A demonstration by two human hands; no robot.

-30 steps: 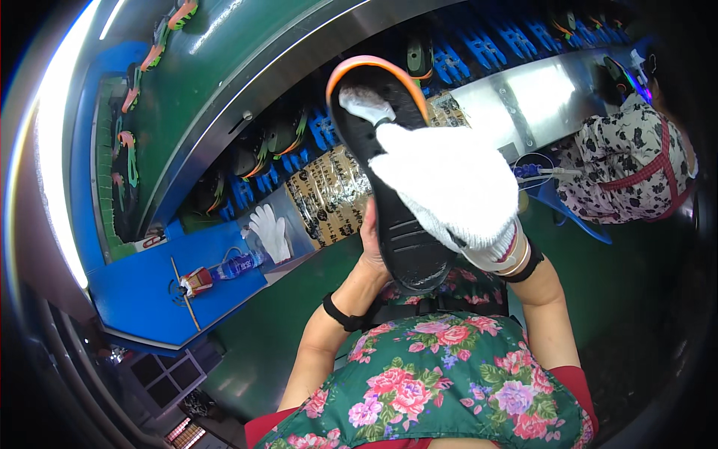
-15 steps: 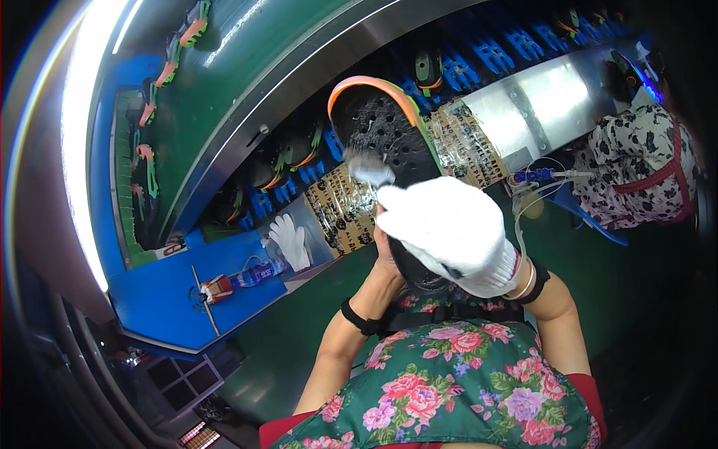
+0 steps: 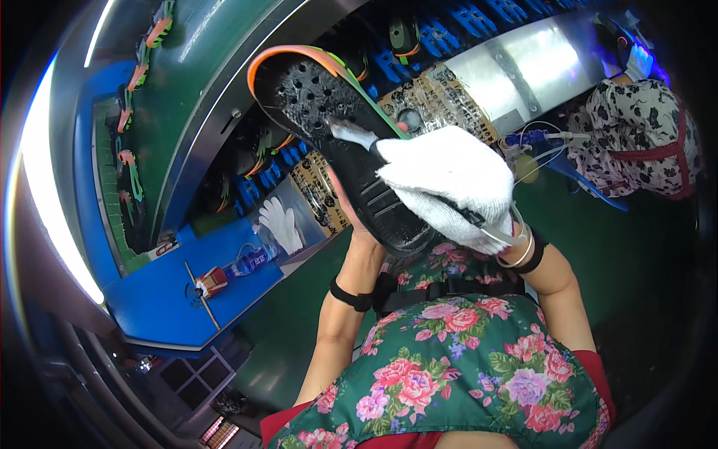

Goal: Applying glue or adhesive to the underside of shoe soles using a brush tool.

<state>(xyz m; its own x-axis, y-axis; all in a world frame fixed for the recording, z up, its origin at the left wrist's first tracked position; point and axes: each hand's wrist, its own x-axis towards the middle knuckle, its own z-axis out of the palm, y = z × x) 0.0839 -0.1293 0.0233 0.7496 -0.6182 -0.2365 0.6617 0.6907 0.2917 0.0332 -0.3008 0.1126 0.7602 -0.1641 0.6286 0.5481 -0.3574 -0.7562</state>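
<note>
A black shoe sole (image 3: 366, 176) with an orange and green rim is tilted up in front of my apron, its holed, wet-looking inner face toward me. My bare left hand (image 3: 350, 209) is closed around it from below and the left side; most of its fingers are hidden behind the sole. My right hand (image 3: 452, 183), in a white knitted glove, grips a brush (image 3: 355, 135). The brush's pale bristles rest on the sole's middle, just below the holes. A thin clear tube (image 3: 527, 247) loops at the right wrist. The glove covers most of the brush handle.
Behind the sole runs a metal ledge (image 3: 535, 63) with taped cardboard (image 3: 441, 93). Blue racks (image 3: 441, 37) carry shoe parts beyond it. A blue table (image 3: 161, 299) at left holds a white glove (image 3: 282, 227) and a bottle (image 3: 254, 259). A co-worker (image 3: 639, 138) stands at right.
The sole has moved up and left and is tilted further leftward. My gloved right hand has shifted with it, and the brush now lies lower on the sole, below the holes.
</note>
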